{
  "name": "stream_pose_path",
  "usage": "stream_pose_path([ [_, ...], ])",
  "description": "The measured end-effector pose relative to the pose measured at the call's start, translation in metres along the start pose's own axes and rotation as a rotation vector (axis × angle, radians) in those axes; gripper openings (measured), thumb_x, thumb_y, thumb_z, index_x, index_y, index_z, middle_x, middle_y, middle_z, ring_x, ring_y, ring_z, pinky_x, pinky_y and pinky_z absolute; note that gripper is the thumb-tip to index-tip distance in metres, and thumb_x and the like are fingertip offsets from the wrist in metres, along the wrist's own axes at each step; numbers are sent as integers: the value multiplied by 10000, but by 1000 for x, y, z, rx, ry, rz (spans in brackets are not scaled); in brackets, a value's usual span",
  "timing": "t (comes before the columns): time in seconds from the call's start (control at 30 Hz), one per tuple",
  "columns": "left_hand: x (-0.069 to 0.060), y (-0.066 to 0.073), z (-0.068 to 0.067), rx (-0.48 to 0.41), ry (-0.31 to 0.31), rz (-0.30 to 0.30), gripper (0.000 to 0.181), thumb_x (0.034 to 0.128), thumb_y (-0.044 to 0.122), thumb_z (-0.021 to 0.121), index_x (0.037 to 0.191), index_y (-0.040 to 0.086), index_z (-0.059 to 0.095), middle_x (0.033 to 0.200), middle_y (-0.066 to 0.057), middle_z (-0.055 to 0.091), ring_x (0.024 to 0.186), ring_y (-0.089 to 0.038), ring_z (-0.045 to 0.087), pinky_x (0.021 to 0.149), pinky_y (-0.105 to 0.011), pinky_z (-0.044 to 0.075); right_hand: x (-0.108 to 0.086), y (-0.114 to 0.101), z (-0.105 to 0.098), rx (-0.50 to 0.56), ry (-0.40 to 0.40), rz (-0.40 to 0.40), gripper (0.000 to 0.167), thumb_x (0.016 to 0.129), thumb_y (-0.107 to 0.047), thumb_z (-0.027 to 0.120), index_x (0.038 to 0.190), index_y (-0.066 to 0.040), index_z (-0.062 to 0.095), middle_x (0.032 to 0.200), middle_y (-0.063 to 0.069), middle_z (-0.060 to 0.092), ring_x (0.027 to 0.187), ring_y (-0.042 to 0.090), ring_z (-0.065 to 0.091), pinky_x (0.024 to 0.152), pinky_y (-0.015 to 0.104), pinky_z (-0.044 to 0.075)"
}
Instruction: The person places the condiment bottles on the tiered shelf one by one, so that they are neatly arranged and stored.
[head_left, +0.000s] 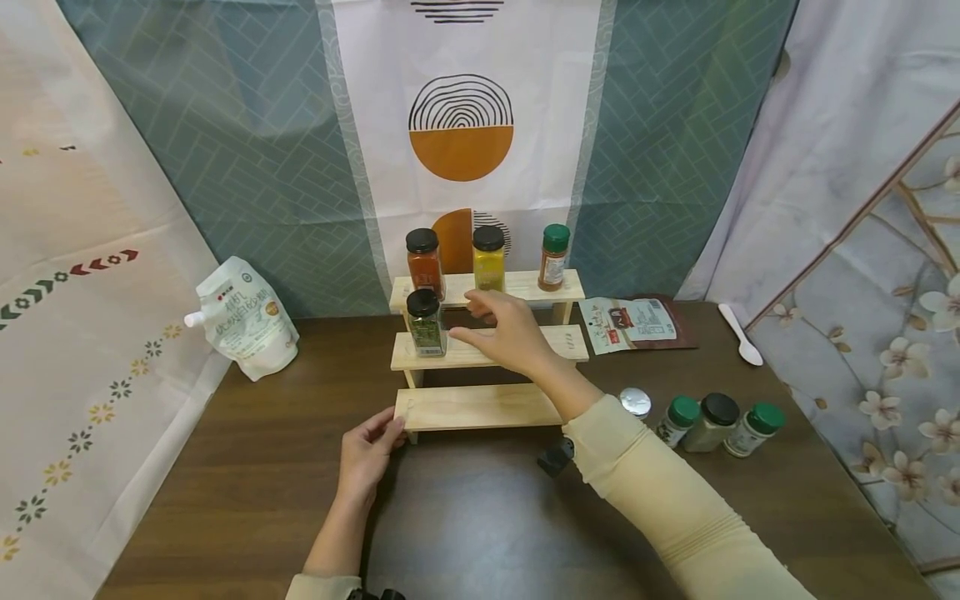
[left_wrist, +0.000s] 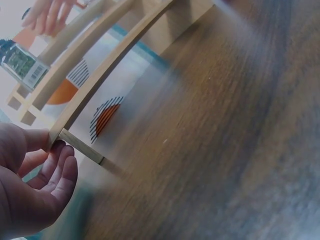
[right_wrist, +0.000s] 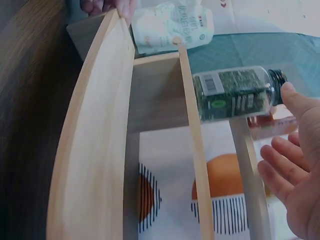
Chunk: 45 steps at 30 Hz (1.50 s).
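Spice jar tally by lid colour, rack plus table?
Black-lidded see-through squarish jars: 4
Green-lidded round jars: 3
Silver-lidded jar, partly hidden by the cream fabric sleeve: 1
Total: 8

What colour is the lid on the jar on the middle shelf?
Black. The lid of that jar shows best in the head view.

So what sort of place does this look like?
Probably a makeshift tabletop set rather than a working kitchen: patterned cloths hang around a brown table, which holds a three-tier wooden rack with spice jars.
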<state>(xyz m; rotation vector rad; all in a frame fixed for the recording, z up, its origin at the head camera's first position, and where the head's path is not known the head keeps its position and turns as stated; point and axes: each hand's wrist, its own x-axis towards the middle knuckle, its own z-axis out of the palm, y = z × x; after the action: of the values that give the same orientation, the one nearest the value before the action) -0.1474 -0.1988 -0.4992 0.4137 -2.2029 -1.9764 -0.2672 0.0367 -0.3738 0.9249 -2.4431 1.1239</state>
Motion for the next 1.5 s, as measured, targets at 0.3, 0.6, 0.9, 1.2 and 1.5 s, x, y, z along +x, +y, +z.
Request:
stream_pose_path([
  [0.3,1,-1,1,6,7,2,340,979,98,689,1261,-89,655,1005,-180,720,814,-179,697,732,-244,598,-26,16,-23,-14,-23,61,515,902,-273,798,1329,-30,646,1115,131,718,1005,260,689,861,395,594],
  [0.6,1,-2,1,6,13,1,320,978,75,683,1252,-88,661,991,-175,717,805,-168,690,727,-240,597,-47,31,-44,-25,-27,101,464,906,-245,794,1284,-12,658,1115,154,714,991,279,688,863,446,593],
  [0.9,0,0,-1,-2,-6,-10,366,981,110,687,1286,-87,639,1013,-161,717,826,-164,686,742,-235,593,-67,43,-67,-60,-39,165,492,920,-285,779,1311,-20,644,1166,151,707,1034,299,684,885,473,583],
  [1.2,0,0,0,-4,-5,-4,340,984,92,679,1268,-93,648,1012,-181,712,822,-168,680,739,-234,594,-88,58,-95,-113,7,113,439,896,-215,804,1249,5,664,1135,181,712,975,324,699,833,501,598],
  [1.5,0,0,0,-3,-6,0,336,984,89,677,1261,-99,648,992,-180,709,829,-189,685,741,-241,596,-112,69,-116,-149,-18,118,429,890,-193,807,1241,18,676,1122,183,714,966,329,703,839,502,591],
])
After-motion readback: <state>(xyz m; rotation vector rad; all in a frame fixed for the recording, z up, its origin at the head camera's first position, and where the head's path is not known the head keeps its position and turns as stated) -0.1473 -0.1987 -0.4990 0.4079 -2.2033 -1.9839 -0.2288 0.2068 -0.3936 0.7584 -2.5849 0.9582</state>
